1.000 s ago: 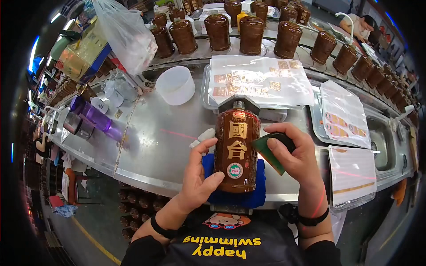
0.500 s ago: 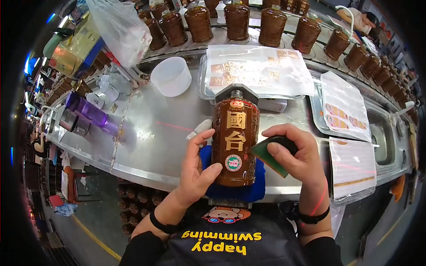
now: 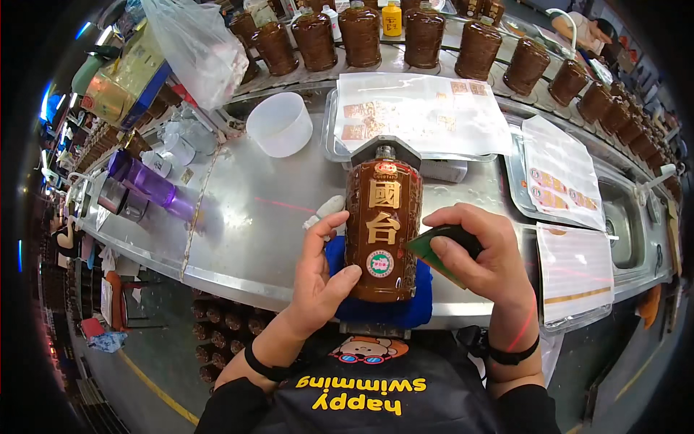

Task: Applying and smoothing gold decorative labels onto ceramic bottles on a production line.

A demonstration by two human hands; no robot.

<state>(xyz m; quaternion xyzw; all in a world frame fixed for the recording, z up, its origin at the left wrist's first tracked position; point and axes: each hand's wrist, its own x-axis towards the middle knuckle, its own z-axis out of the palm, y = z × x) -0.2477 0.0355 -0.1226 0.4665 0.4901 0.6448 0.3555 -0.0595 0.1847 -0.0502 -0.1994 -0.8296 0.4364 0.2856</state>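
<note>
As I look down through the head view, the glossy brown rectangular bottle with raised gold characters (image 3: pixel 383 217) lies between my hands on a folded blue cloth (image 3: pixel 401 315), long axis running away from me, neck at the far end. My left hand (image 3: pixel 316 271) is nearer, right up against its left side: thumb and forefinger spread wide, tips at the edge. Over on the right, my right hand (image 3: pixel 473 249) pinches a flat green scraper (image 3: pixel 425 248) between thumb and fingers, its corner overlapping the bottle's right edge; contact there, I can't tell.
</note>
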